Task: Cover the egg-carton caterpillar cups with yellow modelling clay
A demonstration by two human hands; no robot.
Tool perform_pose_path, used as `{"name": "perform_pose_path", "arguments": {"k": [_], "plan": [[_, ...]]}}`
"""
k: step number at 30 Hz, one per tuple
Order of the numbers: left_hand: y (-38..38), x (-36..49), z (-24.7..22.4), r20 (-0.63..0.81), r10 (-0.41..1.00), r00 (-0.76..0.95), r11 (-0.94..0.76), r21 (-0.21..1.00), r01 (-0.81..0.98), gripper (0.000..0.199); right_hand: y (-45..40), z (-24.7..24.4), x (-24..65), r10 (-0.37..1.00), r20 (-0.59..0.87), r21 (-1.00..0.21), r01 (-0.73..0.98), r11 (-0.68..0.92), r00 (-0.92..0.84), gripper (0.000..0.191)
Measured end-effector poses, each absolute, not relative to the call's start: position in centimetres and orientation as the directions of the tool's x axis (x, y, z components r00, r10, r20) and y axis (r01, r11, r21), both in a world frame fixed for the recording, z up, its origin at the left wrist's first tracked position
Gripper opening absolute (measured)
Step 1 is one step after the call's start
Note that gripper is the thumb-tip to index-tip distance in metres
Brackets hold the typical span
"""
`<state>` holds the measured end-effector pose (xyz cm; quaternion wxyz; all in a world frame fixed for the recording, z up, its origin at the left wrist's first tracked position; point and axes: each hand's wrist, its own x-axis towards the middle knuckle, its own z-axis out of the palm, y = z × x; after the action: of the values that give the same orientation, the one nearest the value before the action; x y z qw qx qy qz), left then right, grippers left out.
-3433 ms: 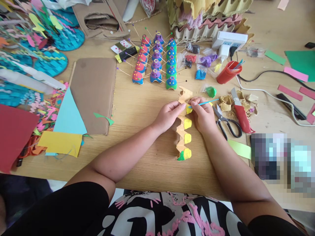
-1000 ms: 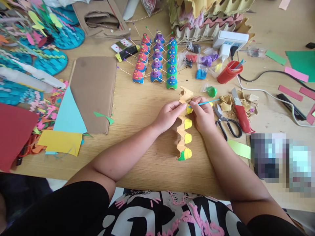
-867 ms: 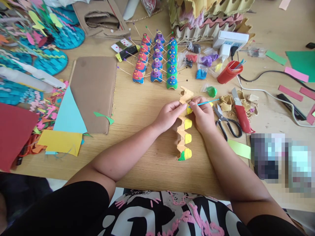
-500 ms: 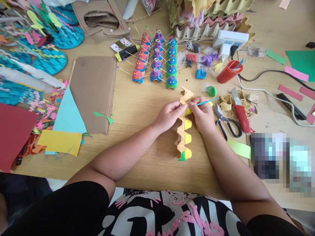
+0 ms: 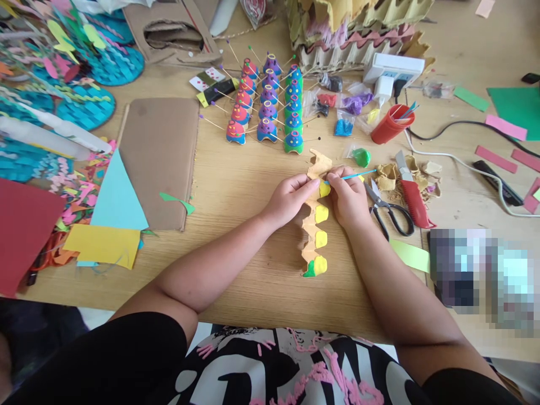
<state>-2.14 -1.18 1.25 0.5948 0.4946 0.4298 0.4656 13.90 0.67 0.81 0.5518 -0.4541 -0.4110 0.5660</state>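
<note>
My left hand (image 5: 291, 198) is closed on a strip cut from an egg carton (image 5: 311, 228), its thumb near the upper cups. Yellow clay (image 5: 321, 239) covers the right ends of several cups, and a patch of green clay (image 5: 310, 270) sits on the lowest one. My right hand (image 5: 348, 197) pinches a thin blue stick (image 5: 352, 176), whose near end points at the yellow clay of an upper cup. A bag with green clay (image 5: 361, 157) lies just beyond my right hand. Scissors (image 5: 390, 211) lie beside that hand.
Decorated egg-carton strips (image 5: 268, 101) with stick feelers stand at the back. A red cup (image 5: 392, 125) holds sticks near a white power adapter (image 5: 392, 70). A red-handled knife (image 5: 413, 194) lies right of the scissors. Brown cardboard (image 5: 158, 163) lies at left.
My right hand has drawn slightly away from the strip, showing more yellow clay on the upper cup. The strip has tilted a little. My left hand keeps its hold.
</note>
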Motion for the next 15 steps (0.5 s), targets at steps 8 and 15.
{"name": "perform_pose_path", "arguments": {"k": [8,15], "plan": [[-1.18,-2.14,1.17,-0.059,0.977,0.203,0.09,0.985,-0.149,0.039,0.66,0.73,13.97,0.998,-0.061,-0.957,-0.283,-0.057,0.005,0.045],[-1.19,-2.09,1.17,-0.041,0.978,0.205,0.074,0.985,-0.158,0.039,0.75,0.13,14.13,1.0,0.009,-0.981,-0.196,0.011,0.011,0.04]]}}
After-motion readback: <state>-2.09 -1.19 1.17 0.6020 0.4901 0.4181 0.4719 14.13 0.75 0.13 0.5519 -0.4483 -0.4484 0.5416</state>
